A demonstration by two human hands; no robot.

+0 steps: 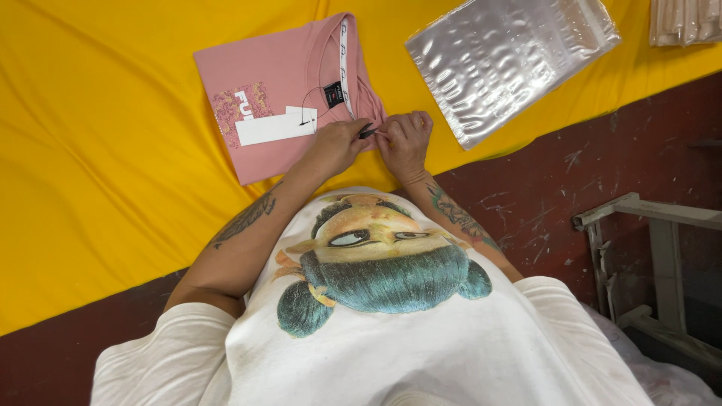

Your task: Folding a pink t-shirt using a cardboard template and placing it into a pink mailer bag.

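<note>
On the yellow-covered worktop (113, 150), a folded pink T-shirt (278, 83) is laid flat with its neckline turned toward the far edge, and a white hang tag (274, 126) on a thin dark string rests across its front. Both hands are brought together at the near right edge of the shirt, just beside the collar. A small dark tool (368, 132), too small to be identified surely, is pinched between the fingers of the left hand (336, 145); that grip is closed on it. The fingers of the right hand (404, 140) are curled onto the fabric edge right beside the tool's tip, though what they hold, if anything beyond cloth, cannot be told. A stack of clear plastic bags (511, 60) is lying well apart to the right, and a pale bundle (686, 21) is seen at the far right corner.

The step in hand is judged to be fine work at the shirt's edge. It would be done well if the cloth were kept taut and flat under the right hand, the tool held short and steady, and the fold left undisturbed. The tag string should be kept free of the fingers, so that it is not snagged.
</note>
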